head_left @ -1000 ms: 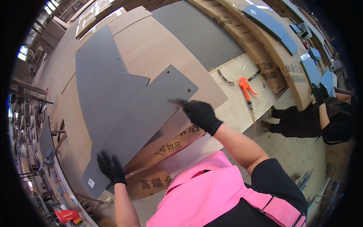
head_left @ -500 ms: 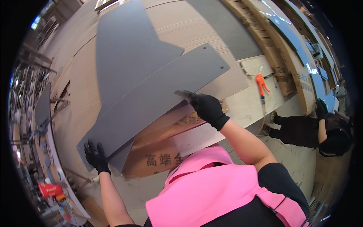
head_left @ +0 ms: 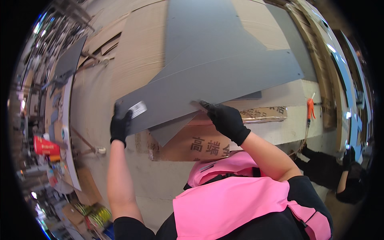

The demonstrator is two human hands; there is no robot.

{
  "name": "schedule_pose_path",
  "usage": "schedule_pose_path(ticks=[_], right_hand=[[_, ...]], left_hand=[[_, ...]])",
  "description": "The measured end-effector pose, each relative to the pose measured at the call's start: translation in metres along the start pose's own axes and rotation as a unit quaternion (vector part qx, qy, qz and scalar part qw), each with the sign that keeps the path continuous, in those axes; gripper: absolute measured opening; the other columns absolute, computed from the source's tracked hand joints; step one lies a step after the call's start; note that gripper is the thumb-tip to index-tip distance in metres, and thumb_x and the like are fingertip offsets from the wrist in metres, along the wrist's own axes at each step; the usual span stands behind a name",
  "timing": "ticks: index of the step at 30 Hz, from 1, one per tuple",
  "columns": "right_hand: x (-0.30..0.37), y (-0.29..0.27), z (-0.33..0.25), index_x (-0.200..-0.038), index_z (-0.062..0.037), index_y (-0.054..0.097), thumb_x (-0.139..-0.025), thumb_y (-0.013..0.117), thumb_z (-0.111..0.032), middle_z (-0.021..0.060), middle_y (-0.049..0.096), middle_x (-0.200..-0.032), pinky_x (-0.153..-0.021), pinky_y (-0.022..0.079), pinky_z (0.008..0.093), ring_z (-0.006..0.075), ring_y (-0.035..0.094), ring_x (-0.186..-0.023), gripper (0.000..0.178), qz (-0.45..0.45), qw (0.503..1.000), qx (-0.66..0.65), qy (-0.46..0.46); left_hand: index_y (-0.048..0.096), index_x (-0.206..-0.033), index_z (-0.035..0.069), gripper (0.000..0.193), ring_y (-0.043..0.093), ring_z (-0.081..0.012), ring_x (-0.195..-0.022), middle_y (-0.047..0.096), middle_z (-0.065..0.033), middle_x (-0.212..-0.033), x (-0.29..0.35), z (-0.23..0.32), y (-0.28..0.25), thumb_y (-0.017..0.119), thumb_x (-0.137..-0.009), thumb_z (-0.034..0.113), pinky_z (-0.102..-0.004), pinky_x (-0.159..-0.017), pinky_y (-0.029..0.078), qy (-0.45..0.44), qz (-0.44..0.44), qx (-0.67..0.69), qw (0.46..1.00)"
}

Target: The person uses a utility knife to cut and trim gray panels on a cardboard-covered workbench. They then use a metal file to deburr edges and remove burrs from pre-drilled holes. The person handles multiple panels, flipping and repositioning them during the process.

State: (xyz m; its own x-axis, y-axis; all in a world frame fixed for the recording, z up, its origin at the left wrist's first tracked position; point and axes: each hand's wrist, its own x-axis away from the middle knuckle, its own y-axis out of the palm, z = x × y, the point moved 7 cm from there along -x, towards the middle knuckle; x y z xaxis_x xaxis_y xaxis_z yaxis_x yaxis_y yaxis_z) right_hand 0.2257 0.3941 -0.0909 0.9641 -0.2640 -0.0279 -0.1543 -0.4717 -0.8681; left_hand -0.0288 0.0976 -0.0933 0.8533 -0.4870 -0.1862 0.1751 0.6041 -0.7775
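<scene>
My left hand (head_left: 120,125), in a black glove, grips the left end of a long grey panel (head_left: 208,86), its thumb on the top face. Next to that thumb a white label (head_left: 138,109) lies on the panel. The panel slants over other grey sheets, with small holes at its far right end. My right hand (head_left: 228,120), also gloved in black, is closed on a small thin blade-like tool (head_left: 196,103), blurred, just over the panel's near edge. A larger grey panel (head_left: 204,28) lies beyond, and a corner of another sheet (head_left: 170,130) sticks out below.
Cardboard (head_left: 138,52) covers the work surface, and a brown carton (head_left: 192,142) sits under the panels' near side. An orange air blow gun (head_left: 310,109) with a hose lies at right. A co-worker in dark clothes (head_left: 324,168) stands at far right. A side table (head_left: 69,132) is at left.
The view has swung, so the panels sit farther right. My left hand has gone from lying spread on the panel's end to gripping it, and a white label now shows. My right hand keeps the tool.
</scene>
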Motion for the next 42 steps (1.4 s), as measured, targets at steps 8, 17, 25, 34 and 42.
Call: schedule_pose_path(ticks=[8, 17, 25, 34, 42], right_hand=[[-0.021, 0.047, -0.092, -0.136, -0.0239, 0.052, -0.088, 0.057, -0.013, 0.0116, 0.066, -0.09, -0.066, 0.05, 0.0422, 0.0328, 0.064, -0.079, 0.05, -0.055, 0.994, -0.026, -0.094], [-0.017, 0.1, -0.151, -0.124, -0.0164, 0.063, -0.088, 0.057, -0.007, 0.0071, 0.062, -0.077, -0.056, 0.049, 0.0325, 0.0194, 0.061, -0.066, 0.038, -0.314, 0.876, -0.366, -0.013], [0.071, -0.019, 0.002, -0.14, -0.0098, 0.05, -0.092, 0.057, -0.011, 0.004, 0.058, -0.074, -0.055, 0.045, 0.024, 0.0093, 0.054, -0.062, 0.049, -0.208, 0.711, -0.656, 0.146], [0.256, -0.017, 0.175, -0.14, -0.0203, 0.039, -0.095, 0.057, -0.014, 0.0062, 0.06, -0.089, -0.061, 0.052, 0.0351, 0.0159, 0.06, -0.069, 0.049, 0.321, 0.382, -0.759, 0.419], [0.214, -0.127, 0.196, -0.154, -0.0093, 0.01, -0.087, 0.059, -0.001, 0.0138, 0.056, -0.107, -0.077, 0.055, 0.0353, 0.0197, 0.062, -0.09, 0.083, 0.371, 0.629, -0.653, 0.201]], left_hand=[[0.018, -0.153, 0.011, 0.084, 0.043, -0.0319, -0.134, 0.038, -0.0214, -0.149, 0.022, 0.023, 0.029, 0.06, -0.089, 0.045, -0.0342, -0.106, 0.037, -0.151, -0.196, 0.04, 0.968], [0.018, -0.154, 0.014, 0.075, 0.044, -0.0272, -0.131, 0.034, -0.019, -0.152, 0.028, 0.0, 0.036, 0.058, -0.093, 0.028, -0.0318, -0.103, 0.038, -0.077, -0.163, 0.163, 0.97], [0.023, -0.151, 0.002, 0.062, 0.023, -0.0236, -0.144, 0.026, -0.0114, -0.157, 0.051, -0.024, 0.046, 0.038, -0.103, 0.038, -0.0353, -0.116, 0.019, 0.006, -0.066, 0.298, 0.952], [0.04, -0.144, 0.008, 0.062, 0.037, -0.0349, -0.134, 0.045, -0.0189, -0.141, 0.003, 0.045, 0.029, 0.06, -0.086, 0.013, -0.0448, -0.111, 0.031, 0.139, 0.076, -0.229, 0.96], [0.042, -0.145, 0.011, 0.052, 0.023, -0.0324, -0.144, 0.03, -0.0172, -0.154, -0.016, 0.224, 0.192, 0.043, -0.096, 0.031, -0.0471, -0.118, 0.011, 0.246, -0.098, -0.241, 0.934]])
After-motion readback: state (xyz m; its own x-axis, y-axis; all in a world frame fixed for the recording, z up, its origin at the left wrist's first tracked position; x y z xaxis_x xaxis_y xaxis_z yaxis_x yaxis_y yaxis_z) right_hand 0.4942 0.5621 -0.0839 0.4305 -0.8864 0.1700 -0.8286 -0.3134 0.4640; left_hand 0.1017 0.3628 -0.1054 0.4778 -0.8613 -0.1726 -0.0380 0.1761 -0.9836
